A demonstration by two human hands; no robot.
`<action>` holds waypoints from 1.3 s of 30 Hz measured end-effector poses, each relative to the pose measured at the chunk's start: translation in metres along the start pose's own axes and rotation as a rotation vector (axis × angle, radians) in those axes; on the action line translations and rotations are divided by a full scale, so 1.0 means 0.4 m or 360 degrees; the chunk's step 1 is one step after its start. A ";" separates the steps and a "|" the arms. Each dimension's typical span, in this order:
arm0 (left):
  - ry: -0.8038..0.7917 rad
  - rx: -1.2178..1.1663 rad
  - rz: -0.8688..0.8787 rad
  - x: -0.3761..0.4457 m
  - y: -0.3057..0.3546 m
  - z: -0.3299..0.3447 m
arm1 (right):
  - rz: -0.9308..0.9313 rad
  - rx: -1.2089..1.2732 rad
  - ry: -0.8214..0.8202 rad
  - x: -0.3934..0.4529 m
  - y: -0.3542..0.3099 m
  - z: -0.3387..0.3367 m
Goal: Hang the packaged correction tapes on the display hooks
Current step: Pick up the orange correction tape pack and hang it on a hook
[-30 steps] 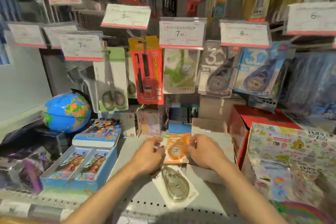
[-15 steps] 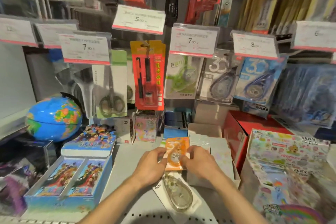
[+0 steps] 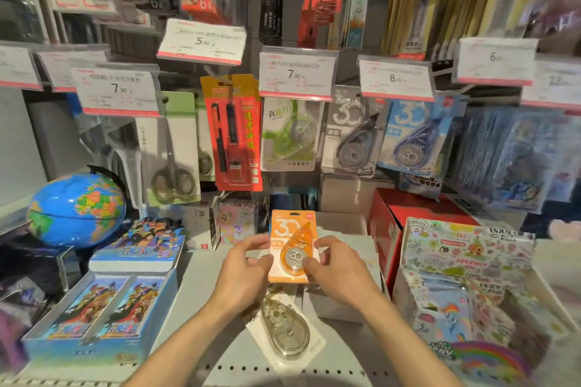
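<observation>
Dim, warm store light from overhead, soft shadow on the shelf (image 3: pixel 201 308) under the forearms, glare on price tags (image 3: pixel 295 74), edges bowed and smeared by wide-angle distortion, centre moderately sharp.

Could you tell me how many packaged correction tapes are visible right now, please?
5: orange pack held in both hands, clear one lying on the shelf, and green, grey and blue hanging. More may hang hidden behind.

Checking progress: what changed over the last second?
Both hands, left and right, kept their grip on the orange pack and turned it upright, raising it slightly. The grey pack on the shelf stayed put; nothing hung yet.
</observation>
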State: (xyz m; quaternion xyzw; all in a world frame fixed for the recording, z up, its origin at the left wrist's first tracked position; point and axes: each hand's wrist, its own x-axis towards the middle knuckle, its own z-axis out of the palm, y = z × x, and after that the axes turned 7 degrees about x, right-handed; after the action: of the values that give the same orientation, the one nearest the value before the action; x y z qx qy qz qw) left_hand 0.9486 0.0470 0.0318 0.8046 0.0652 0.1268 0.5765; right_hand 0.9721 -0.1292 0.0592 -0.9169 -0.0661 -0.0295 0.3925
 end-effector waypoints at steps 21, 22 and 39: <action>0.0168 0.0055 0.0689 -0.172 0.409 0.334 | -0.0537 0.0861 0.0169 -0.129 0.181 -0.512; 0.0148 0.0080 0.0731 -0.172 0.426 0.342 | -0.0549 0.0960 0.0172 -0.131 0.181 -0.526; 0.0331 0.0507 0.1099 -0.131 0.642 0.314 | -0.0867 0.1311 0.0352 -0.104 0.189 -0.646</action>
State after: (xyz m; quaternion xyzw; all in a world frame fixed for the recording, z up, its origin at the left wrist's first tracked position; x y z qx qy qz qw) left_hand 0.9226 -0.1646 0.2294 0.8414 -0.1323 0.3824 0.3582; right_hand 0.9412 -0.3718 0.1788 -0.6267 -0.2671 -0.1993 0.7044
